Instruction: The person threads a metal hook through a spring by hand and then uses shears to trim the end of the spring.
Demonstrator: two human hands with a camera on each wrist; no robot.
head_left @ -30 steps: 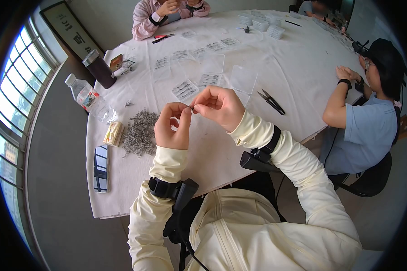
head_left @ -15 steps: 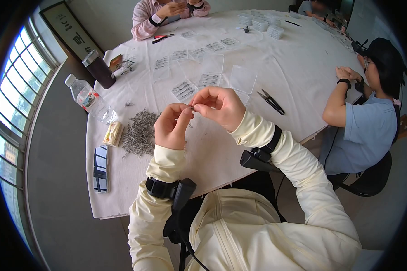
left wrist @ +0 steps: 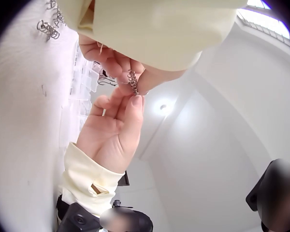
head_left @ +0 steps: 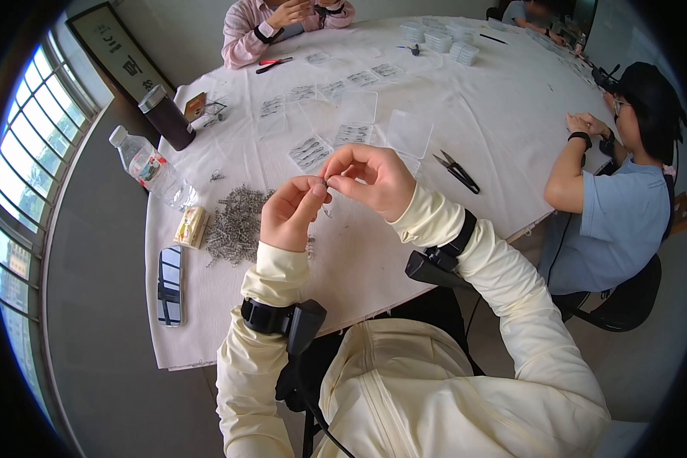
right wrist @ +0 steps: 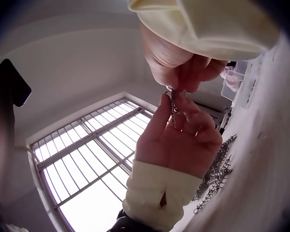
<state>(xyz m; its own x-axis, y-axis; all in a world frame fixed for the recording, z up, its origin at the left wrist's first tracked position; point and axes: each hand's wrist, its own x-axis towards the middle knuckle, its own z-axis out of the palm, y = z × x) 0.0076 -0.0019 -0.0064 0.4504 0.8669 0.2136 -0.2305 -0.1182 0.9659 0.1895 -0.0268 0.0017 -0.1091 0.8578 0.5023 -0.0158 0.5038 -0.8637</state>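
Note:
Over the table, my left hand point(head_left: 288, 214) and right hand point(head_left: 372, 179) meet fingertip to fingertip. Between them is a small coiled wire piece point(left wrist: 133, 82) of dark metal, pinched by thumb and fingers on both sides. The right wrist view shows the coil point(right wrist: 173, 104) running down along the left hand's fingers, its upper end partly hidden by the right fingertips. To the left of my left hand lies a tangled pile of similar metal coils point(head_left: 237, 225). Just beyond the hands sits a clear plastic box point(head_left: 311, 153) with several slim metal pieces in rows.
Black-handled snips point(head_left: 459, 174) lie right of the hands, near an open clear box lid point(head_left: 411, 133). Along the left edge stand a dark flask point(head_left: 168, 118), a plastic bottle point(head_left: 149, 164), a tissue pack point(head_left: 191, 227) and a phone point(head_left: 171, 286). Other people sit around the table.
My left hand has shifted slightly left and tilted, while the right hand stays nearly in place. A thin bit of wire now shows below the joined fingertips.

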